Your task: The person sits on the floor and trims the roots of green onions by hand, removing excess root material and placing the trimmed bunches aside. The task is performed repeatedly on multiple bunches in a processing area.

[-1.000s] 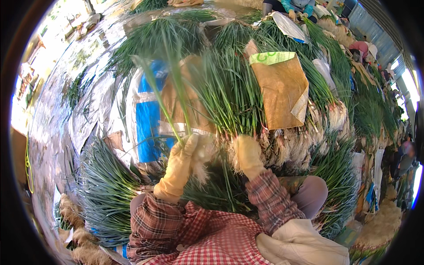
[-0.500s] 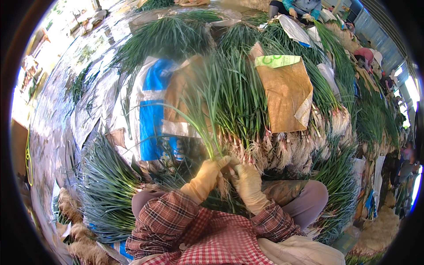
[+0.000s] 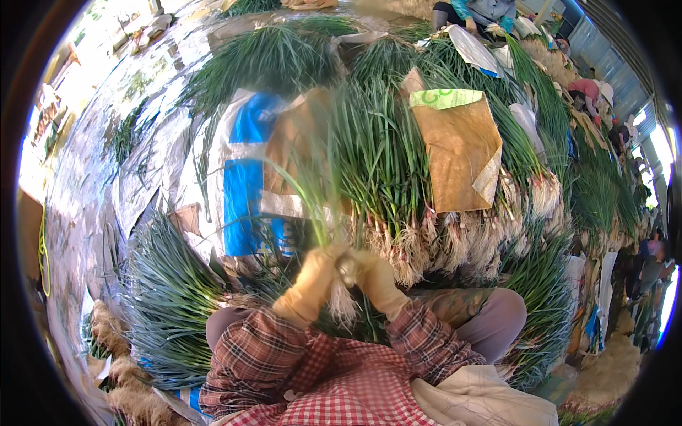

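A small bunch of spring onions (image 3: 317,213) stands upright in front of me, its green leaves blurred and its pale roots (image 3: 342,304) hanging below my hands. My left hand (image 3: 307,284), in a yellowish glove, is closed round the stems. From the other side my right hand (image 3: 378,280), gloved alike, presses its closed fingers against the lower stems, touching the left; motion smears those fingertips. Just beyond lies a big row of spring onions (image 3: 387,156), roots toward me. Another heap of spring onions (image 3: 167,305) rests by my left knee.
A brown sheet (image 3: 458,156) lies over the row, and a blue and white sack (image 3: 243,206) is left of it. More spring onions (image 3: 266,60) lie farther off. A person (image 3: 486,13) sits at the far right; others are along the right edge. Pale root trimmings (image 3: 128,383) lie lower left.
Both hands have moved left and slightly nearer together with the spring onions. The roots now hang farther left, and the right hand has shifted in against the left.
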The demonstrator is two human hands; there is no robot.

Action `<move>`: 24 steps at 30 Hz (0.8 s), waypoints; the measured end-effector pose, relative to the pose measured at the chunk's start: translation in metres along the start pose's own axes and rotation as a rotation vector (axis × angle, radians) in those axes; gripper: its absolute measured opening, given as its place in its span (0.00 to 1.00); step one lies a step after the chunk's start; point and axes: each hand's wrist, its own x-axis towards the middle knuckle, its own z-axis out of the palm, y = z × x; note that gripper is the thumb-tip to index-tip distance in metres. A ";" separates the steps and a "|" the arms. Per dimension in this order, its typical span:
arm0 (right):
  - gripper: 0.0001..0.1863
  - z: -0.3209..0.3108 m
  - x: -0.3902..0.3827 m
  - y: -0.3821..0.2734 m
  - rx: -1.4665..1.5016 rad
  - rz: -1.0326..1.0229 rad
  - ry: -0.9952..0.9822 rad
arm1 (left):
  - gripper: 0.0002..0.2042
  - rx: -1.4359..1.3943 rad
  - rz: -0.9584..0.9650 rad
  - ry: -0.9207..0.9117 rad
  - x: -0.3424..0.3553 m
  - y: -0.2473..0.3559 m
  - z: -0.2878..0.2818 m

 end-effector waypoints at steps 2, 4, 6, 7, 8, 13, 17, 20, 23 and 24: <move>0.26 0.004 -0.018 0.011 -0.372 0.014 -0.285 | 0.19 0.033 0.127 0.085 -0.005 0.022 -0.009; 0.28 -0.002 -0.022 0.025 -0.803 -0.112 -0.853 | 0.21 -0.071 0.258 0.043 -0.011 0.037 -0.014; 0.24 -0.012 -0.008 0.036 -0.543 -0.094 -0.395 | 0.21 -0.088 0.234 -0.012 -0.013 0.045 -0.017; 0.24 -0.017 0.012 0.040 -0.465 0.010 -0.120 | 0.21 -0.124 0.215 -0.019 -0.013 0.046 -0.017; 0.23 -0.022 0.033 0.043 -0.501 -0.042 0.166 | 0.21 -0.164 0.225 -0.081 -0.012 0.045 -0.016; 0.14 -0.054 0.087 0.046 -1.231 -0.138 0.404 | 0.20 -0.165 -0.033 -0.091 0.002 0.034 -0.013; 0.16 -0.083 0.066 0.029 0.277 0.041 0.478 | 0.20 -0.228 -0.078 -0.078 0.006 0.024 -0.014; 0.15 -0.093 0.056 0.017 0.326 -0.069 0.524 | 0.19 -0.222 -0.059 -0.085 0.007 0.022 -0.011; 0.16 -0.078 0.072 0.017 -0.031 0.335 0.203 | 0.19 -0.240 -0.040 -0.079 0.008 0.022 -0.007; 0.17 -0.067 0.083 0.020 -0.223 0.355 0.158 | 0.19 -0.237 -0.056 -0.070 0.008 0.023 -0.005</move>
